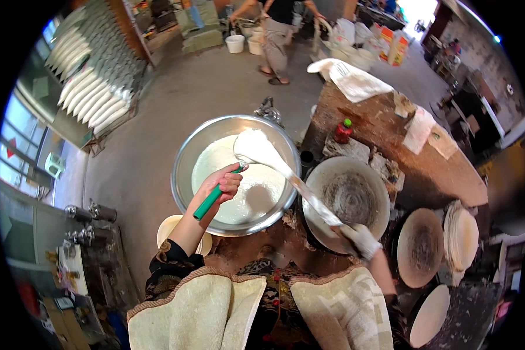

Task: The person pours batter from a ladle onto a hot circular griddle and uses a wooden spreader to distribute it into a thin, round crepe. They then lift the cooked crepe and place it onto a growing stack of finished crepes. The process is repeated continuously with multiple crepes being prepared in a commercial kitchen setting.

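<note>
A large steel bowl (182,169) of white batter sits before me. My bare left hand (226,184) is closed around a green handle (207,205), whose far end touches or lies very near the batter-coated head of a long ladle (254,149) over the bowl. My right hand (363,239), in a pale glove, grips the ladle's long handle (312,198) above a round, scorched pan (344,175) beside the bowl. A pale container (164,232) is partly hidden under my left arm.
A worn wooden table (443,175) at right holds cloths (356,81) and a red bottle (343,132). Round plates (420,248) and stacked discs (461,239) stand far right. Beyond, another person (272,44) stands near white buckets (234,44). Metal equipment (102,213) is at left.
</note>
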The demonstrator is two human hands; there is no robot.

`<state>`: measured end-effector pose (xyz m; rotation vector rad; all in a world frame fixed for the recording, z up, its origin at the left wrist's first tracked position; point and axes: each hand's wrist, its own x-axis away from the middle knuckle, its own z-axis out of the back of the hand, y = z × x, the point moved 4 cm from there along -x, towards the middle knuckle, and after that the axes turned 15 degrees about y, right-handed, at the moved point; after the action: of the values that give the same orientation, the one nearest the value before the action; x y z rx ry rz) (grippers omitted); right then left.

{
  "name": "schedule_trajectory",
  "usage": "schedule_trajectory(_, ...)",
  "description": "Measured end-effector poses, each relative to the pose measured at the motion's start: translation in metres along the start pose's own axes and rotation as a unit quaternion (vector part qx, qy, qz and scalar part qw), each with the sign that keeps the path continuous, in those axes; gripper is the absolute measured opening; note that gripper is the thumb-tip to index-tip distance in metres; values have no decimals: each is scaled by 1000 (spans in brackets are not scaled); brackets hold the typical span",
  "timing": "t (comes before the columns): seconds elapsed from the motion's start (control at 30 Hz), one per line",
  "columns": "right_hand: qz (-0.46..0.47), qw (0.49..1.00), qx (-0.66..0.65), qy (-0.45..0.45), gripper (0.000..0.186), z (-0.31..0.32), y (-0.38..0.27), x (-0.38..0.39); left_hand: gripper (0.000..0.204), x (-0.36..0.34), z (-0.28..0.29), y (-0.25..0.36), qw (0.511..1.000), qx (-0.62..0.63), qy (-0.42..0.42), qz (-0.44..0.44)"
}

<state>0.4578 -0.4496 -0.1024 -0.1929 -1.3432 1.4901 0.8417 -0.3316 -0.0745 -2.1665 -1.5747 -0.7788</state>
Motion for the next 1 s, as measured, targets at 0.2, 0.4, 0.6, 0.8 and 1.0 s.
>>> schedule_trajectory(0.2,110,983,-20,149,46,50,4,46,15,-52,-25,-52,966,-241,92,-11)
schedule_trajectory(0.4,106,847,309,420,42,87,107,111,21,-99,-84,-112,986,-146,-29,80)
schedule_trajectory(0.6,-73,923,-116,361,39,94,205,161,23,-146,-132,-190,931,-359,0,-59)
schedule_trajectory(0.8,-165,756,-611,166,30,27,190,78,17,-241,-98,-280,960,-258,20,110)
schedule_trajectory(1.0,-239,767,-519,290,27,35,215,52,18,-316,-93,-292,887,-438,117,-89)
